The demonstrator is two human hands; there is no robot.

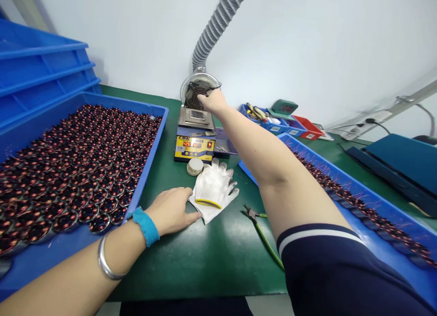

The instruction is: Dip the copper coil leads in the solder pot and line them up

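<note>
My right hand [214, 101] reaches forward with curled fingers at the lower right rim of a round fume extractor hood [186, 86], closed on it. The fingertips are partly hidden. Just below stands a yellow and blue solder pot [194, 145] with a lit red display and a metal top plate [197, 116]. My left hand [172, 210] lies low over the bench, fingers extended and thumb apart, holding nothing. Its fingertips are at the edge of white knitted gloves [215, 186]. A small round pale tin [195, 166] sits behind the gloves.
On the left, a blue tray [150, 138] holds many copper-wound motor stators [85, 170]; stacked blue trays [44, 74] stand behind. Another blue tray [362, 231] with stators is at right. Green-handled cutters [262, 236] lie between. Small bins [309, 127] line the wall below a grey hose [215, 27].
</note>
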